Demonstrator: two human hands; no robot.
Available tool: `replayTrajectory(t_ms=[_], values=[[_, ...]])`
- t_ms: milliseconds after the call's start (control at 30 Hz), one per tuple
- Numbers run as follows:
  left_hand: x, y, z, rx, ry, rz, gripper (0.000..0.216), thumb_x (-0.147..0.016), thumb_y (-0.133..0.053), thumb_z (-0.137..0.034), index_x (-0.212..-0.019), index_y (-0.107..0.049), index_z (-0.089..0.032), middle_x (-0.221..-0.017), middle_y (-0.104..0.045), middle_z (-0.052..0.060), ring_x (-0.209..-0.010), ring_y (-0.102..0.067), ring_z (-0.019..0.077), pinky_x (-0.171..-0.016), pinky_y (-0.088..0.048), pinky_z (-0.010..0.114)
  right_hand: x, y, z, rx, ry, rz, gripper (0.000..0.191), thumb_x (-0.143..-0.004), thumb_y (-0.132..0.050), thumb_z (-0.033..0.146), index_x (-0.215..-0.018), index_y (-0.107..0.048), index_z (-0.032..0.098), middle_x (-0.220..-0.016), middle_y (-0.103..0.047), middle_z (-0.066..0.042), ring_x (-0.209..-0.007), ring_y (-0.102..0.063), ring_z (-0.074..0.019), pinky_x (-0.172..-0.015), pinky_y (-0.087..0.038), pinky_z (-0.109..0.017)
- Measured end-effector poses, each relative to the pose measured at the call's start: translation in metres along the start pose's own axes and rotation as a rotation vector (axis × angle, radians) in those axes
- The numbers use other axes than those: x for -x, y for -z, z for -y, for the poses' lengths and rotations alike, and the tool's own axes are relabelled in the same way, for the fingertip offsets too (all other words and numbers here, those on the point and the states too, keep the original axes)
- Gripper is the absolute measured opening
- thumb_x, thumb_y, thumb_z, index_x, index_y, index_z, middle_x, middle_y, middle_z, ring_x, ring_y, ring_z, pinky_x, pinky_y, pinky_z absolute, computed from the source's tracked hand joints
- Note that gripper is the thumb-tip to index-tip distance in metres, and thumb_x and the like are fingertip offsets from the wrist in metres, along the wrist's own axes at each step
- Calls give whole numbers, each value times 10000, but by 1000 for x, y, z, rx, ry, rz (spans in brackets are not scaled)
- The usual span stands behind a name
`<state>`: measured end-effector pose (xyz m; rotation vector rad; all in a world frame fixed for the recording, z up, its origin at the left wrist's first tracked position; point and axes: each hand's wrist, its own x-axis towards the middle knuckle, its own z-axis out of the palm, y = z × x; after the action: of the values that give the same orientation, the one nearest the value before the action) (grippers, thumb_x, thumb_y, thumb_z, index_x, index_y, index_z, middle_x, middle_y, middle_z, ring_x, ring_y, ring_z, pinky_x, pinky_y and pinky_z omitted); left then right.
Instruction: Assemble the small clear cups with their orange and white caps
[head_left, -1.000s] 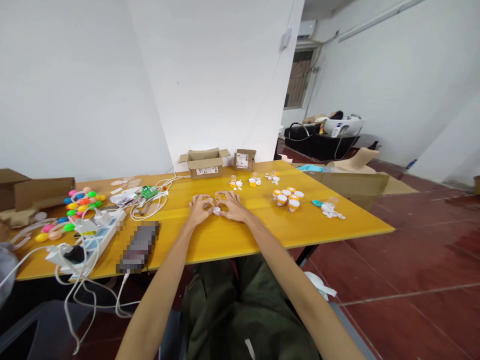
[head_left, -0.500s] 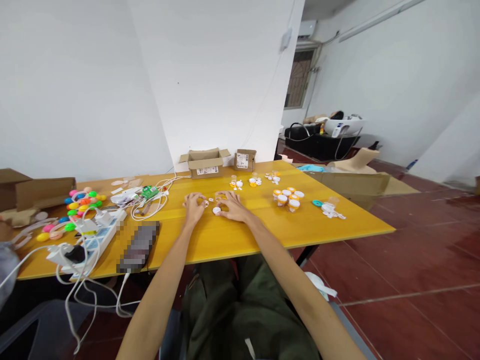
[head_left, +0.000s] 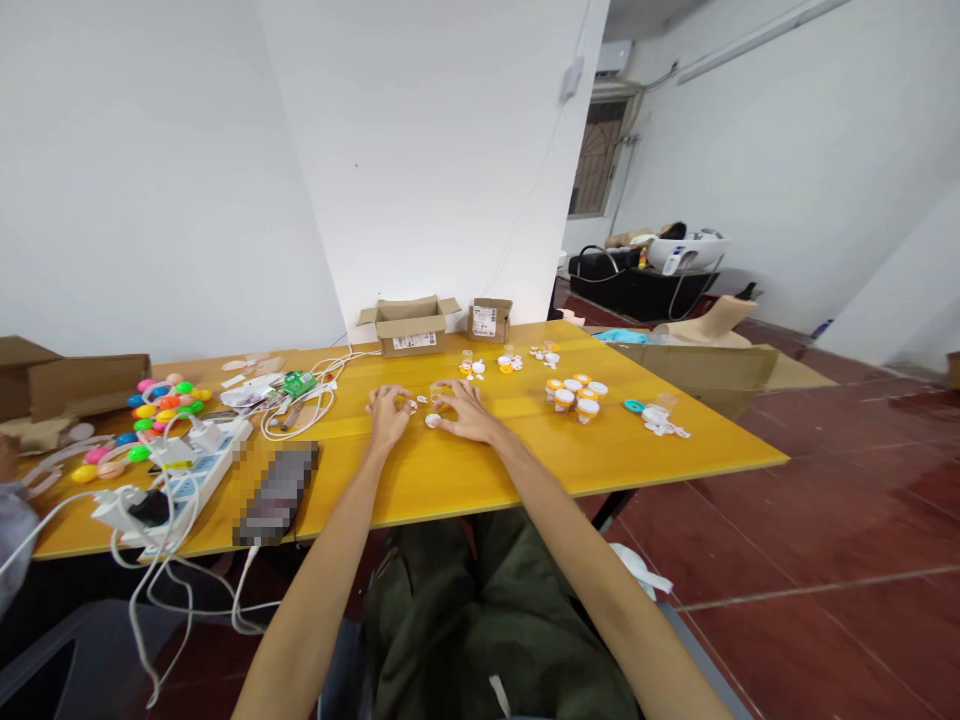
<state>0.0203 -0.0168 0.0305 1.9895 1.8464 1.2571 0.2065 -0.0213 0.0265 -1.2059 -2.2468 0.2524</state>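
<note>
Both my hands rest on the yellow table, cupped towards each other around a few small parts. My left hand (head_left: pixel 388 412) has its thumb and forefinger apart, with a small white piece (head_left: pixel 412 407) at their tips. My right hand (head_left: pixel 466 412) is curved with thumb and fingers apart. Its thumb touches a white round lid (head_left: pixel 433 421), and its fingers are beside a clear cup (head_left: pixel 436 392), partly covered by them. Between the hands lies another small white piece (head_left: pixel 422 400) with dark marks. Neither hand is visibly gripping anything.
Lidded jars (head_left: pixel 577 395) cluster to the right, beside loose white parts (head_left: pixel 662 421) and a teal ring (head_left: pixel 634 406). More part groups (head_left: pixel 472 369) lie behind, near cardboard boxes (head_left: pixel 410 330). Left are a phone (head_left: pixel 279 492), a power strip (head_left: pixel 202 475), cables and colourful balls (head_left: pixel 169 405).
</note>
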Motion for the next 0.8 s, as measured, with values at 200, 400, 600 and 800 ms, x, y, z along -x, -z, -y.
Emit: replayTrajectory(t_ms=[200,400,600,800], values=[[2,-1,1,-23,-55,38,162,-785,-630,-187,-836,-725,-307,-1095,-683,41,-1179,-498,305,-1018,-387,495,-3,-6,-15,35,11,-152,156,-895,-593,266,-998,-711,258,-1354,-550,-95,-1293,-422,-310,-1062,-349,-525],[4,1,-3,-35,-110,98,164,-797,-620,-192,-848,-729,-303,-1114,-676,41,-1175,-486,290,-1022,-389,470,-4,-8,-23,60,-47,-227,182,-903,-531,188,-920,-705,239,-1313,-578,-105,-1276,-433,-309,-1032,-379,-499],[5,0,-4,-27,-152,119,177,-799,-611,-178,-855,-734,-291,-1101,-674,49,-1161,-494,276,-1032,-385,455,-3,-10,-22,107,-72,-177,210,-894,-521,148,-917,-713,230,-1310,-579,-115,-1273,-437,-317,-1018,-387,-510],[3,0,-3,-39,-96,63,178,-790,-605,-166,-833,-722,-293,-1063,-679,45,-1158,-505,288,-1013,-392,467,-2,-8,-22,103,-39,-195,216,-896,-523,146,-910,-715,244,-1295,-591,-103,-1260,-450,-306,-1015,-394,-492]])
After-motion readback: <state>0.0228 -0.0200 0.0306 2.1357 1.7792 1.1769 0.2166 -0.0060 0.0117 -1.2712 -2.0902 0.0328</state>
